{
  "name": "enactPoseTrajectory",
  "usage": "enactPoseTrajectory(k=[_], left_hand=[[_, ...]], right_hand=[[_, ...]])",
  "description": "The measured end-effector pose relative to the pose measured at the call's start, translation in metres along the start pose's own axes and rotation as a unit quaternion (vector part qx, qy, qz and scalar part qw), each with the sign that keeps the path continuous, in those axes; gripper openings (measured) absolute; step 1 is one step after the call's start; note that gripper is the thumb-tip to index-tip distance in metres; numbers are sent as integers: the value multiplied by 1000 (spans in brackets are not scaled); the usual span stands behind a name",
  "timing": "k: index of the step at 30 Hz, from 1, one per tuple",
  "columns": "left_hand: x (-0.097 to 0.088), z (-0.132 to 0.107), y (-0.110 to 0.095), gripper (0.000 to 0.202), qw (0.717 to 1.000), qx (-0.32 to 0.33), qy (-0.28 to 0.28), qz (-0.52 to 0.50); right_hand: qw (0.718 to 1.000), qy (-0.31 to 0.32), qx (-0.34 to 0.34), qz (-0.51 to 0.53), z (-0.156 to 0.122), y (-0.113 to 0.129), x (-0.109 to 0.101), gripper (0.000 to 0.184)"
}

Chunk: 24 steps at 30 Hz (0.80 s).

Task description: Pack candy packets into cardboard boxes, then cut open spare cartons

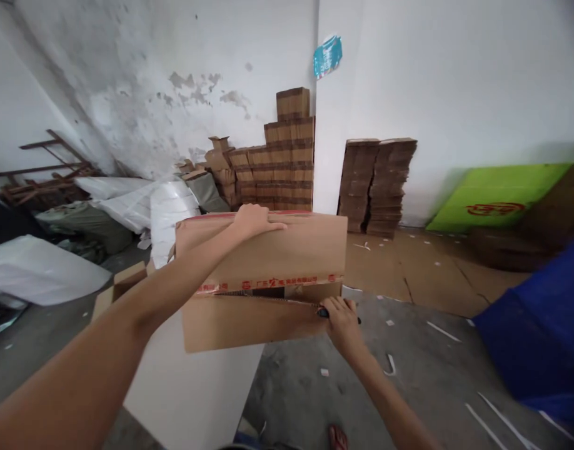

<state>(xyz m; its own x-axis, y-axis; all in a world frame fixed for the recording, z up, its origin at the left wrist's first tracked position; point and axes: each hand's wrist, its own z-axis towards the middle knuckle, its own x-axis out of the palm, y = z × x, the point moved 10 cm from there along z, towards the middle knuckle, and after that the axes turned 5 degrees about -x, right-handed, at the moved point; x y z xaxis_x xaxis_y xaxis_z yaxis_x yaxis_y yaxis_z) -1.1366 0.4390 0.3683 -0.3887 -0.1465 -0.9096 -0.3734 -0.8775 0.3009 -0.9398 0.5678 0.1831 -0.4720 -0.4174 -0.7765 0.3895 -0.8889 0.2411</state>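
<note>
A brown cardboard box with red printing lies on the white tabletop. A long gap runs across its near side below the printed strip, showing a dark inside. My left hand grips the box's upper edge, fingers over the top and thumb stretched to the right. At the right end of the gap, my right hand is closed around a black-handled knife. The blade is too small to make out.
Stacked cardboard stands against the wall, with more flattened stacks beside the pillar. White sacks are on the left. A blue bin-like object is at right. Paper strips litter the floor; an open carton sits left of the box.
</note>
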Motion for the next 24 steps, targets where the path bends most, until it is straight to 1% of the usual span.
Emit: enactPoseTrajectory(k=[1, 3, 6, 9, 11, 13, 16, 20, 22, 24], left_hand=[[1, -13, 12, 96, 1000, -21, 5, 1], [4, -33, 28, 100, 998, -57, 9, -4], [8, -47, 34, 101, 996, -84, 0, -17], [11, -48, 35, 100, 995, -93, -6, -23], [13, -47, 41, 98, 995, -94, -14, -12], [13, -43, 48, 97, 996, -89, -25, 6], [13, -32, 55, 96, 997, -68, -41, 27], [14, -8, 45, 93, 998, -28, -50, 35], [14, 5, 39, 93, 998, -21, -48, 36], [12, 17, 33, 94, 998, -22, -48, 36]], right_hand=[[999, 31, 1, -11, 4, 2, 8, 27], [996, 93, -14, -12, 16, 21, 29, 27], [986, 160, -41, -3, 37, 75, 65, 25], [983, 180, -46, 5, 57, 128, 93, 25], [985, 165, -56, 15, 65, 152, 101, 24], [989, 128, -73, 20, 63, 166, 97, 22], [995, 54, -87, 19, 42, 171, 77, 20], [992, -44, -110, 52, -9, 174, 38, 27], [991, -74, -89, 68, -35, 168, 24, 32], [991, -91, -67, 77, -60, 160, 14, 35]])
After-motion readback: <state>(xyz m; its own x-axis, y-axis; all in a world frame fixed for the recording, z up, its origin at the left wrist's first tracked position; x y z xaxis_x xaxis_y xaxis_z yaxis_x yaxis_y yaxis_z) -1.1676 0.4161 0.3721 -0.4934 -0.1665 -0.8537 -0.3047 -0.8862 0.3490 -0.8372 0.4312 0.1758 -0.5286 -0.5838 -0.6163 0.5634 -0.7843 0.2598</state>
